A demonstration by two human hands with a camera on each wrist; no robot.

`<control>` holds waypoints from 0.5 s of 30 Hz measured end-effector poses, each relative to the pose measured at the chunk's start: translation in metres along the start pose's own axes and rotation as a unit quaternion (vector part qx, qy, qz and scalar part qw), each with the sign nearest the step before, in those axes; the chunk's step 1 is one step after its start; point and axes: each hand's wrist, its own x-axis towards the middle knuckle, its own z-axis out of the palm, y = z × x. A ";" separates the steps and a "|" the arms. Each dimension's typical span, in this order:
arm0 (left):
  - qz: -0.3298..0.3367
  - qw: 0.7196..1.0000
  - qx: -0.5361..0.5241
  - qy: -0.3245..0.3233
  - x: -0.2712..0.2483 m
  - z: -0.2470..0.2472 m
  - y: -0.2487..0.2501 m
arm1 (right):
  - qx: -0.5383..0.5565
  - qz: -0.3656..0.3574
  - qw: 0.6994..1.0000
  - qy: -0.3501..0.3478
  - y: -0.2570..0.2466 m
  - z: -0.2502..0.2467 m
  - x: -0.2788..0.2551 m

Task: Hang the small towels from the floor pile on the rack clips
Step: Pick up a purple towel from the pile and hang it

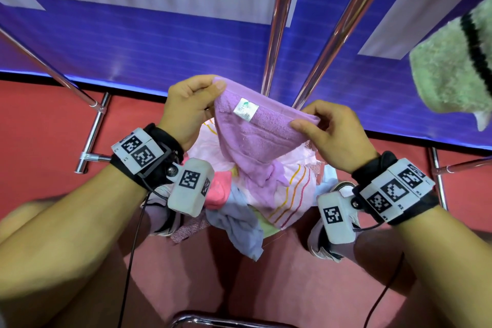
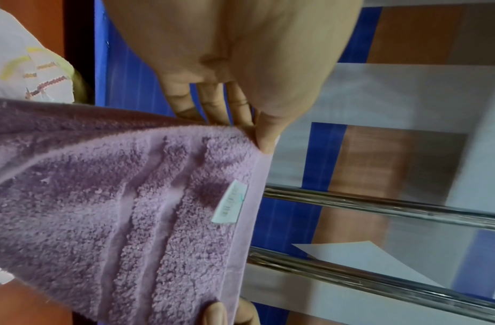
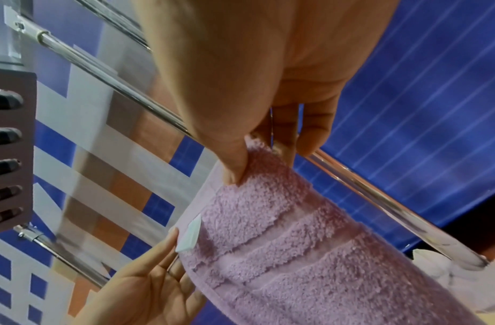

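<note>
A lilac terry towel (image 1: 255, 141) with a small white label (image 1: 245, 109) hangs between my two hands above the floor pile (image 1: 269, 200). My left hand (image 1: 191, 104) pinches its upper left corner between thumb and fingers. My right hand (image 1: 327, 130) pinches the opposite corner of the same edge. In the left wrist view the lilac towel (image 2: 123, 211) fills the lower left and my left hand (image 2: 257, 134) holds its corner. In the right wrist view my right hand (image 3: 241, 171) grips the lilac towel (image 3: 296, 241). The pile holds pink, white striped and pale blue towels.
Chrome rack tubes (image 1: 279, 24) rise ahead against a blue and white wall panel (image 1: 133, 42). A green towel with a black stripe (image 1: 452, 66) hangs at the upper right. A grey bar of clips (image 3: 10, 154) shows in the right wrist view. The floor (image 1: 40, 120) is red.
</note>
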 end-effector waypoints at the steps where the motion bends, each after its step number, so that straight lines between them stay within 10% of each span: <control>1: 0.001 1.000 -0.003 0.003 0.000 0.000 0.001 | 0.001 0.002 1.000 0.001 0.000 -0.001 0.001; 15: 0.034 0.993 0.088 0.071 -0.001 -0.001 -0.004 | 0.000 0.014 0.997 0.080 -0.006 0.005 0.005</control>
